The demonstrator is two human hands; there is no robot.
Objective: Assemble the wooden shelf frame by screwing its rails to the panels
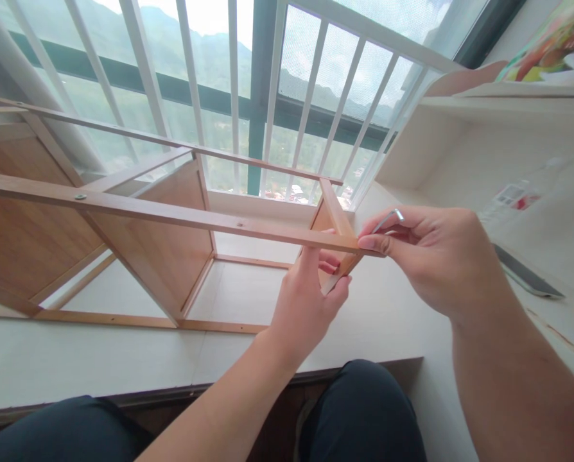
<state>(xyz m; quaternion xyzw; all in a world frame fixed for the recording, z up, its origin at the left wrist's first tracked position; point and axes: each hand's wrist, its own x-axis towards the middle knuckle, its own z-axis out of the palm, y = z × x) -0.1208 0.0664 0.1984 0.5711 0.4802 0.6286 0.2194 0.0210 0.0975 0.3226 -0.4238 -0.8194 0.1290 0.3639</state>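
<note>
A wooden shelf rack [195, 218] lies on its side on the white ledge, its shelf panels standing upright between long rails. My left hand [309, 289] is wrapped around the end shelf panel [342, 215] at the rack's right end, just under the upper rail. At that rail's tip, my right hand [426, 256] pinches a bent silver hex key [388, 219] between thumb and fingers. The key's short arm sticks up; its lower end is hidden by my fingers, so whether it sits in a screw cannot be made out.
Behind the rack are white window bars [234, 83]. On the right stands a white shelf unit [460, 141] with a clear plastic bottle [518, 196] and a dark flat object [528, 273]. My knees [364, 410] are below the white ledge [123, 359].
</note>
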